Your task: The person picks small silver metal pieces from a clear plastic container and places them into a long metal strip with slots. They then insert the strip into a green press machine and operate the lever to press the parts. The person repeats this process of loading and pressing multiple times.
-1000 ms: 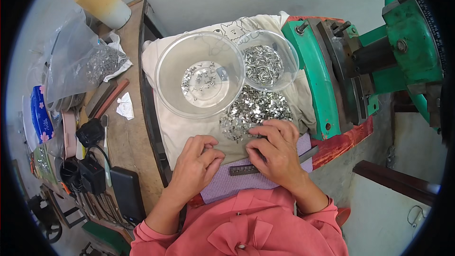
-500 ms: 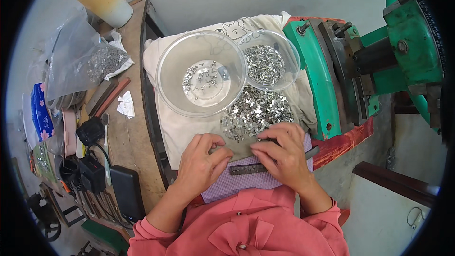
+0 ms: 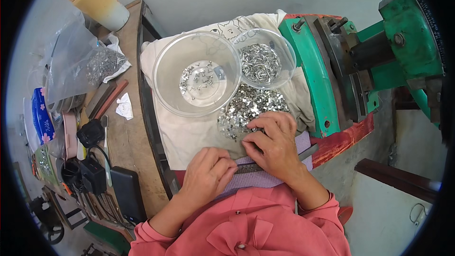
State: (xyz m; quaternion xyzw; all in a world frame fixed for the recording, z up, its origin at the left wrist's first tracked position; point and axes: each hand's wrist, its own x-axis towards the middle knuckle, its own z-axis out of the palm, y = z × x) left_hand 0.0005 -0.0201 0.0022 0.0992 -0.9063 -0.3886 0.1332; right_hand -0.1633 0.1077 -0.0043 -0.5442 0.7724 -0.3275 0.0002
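A dark slotted metal bar lies across the purple cloth in front of me. At its left end is my left hand, closed, with thumb and forefinger pinched together; whatever they hold is too small to see. My right hand is over the bar's right part, its fingers bent and its thumb near the forefinger in a pinch. Its fingertips are at the near edge of a heap of small shiny metal pieces, and anything in them is hidden.
Behind the heap stand a large clear tub with a few small metal parts and a smaller clear tub full of metal pins. A green machine is at the right. On the left wooden bench are a black power bank and a bottle.
My left hand has moved slightly right and nearer to me, to the bar's left end, its fingers closing. My right hand has shifted left and away from me, toward the heap.
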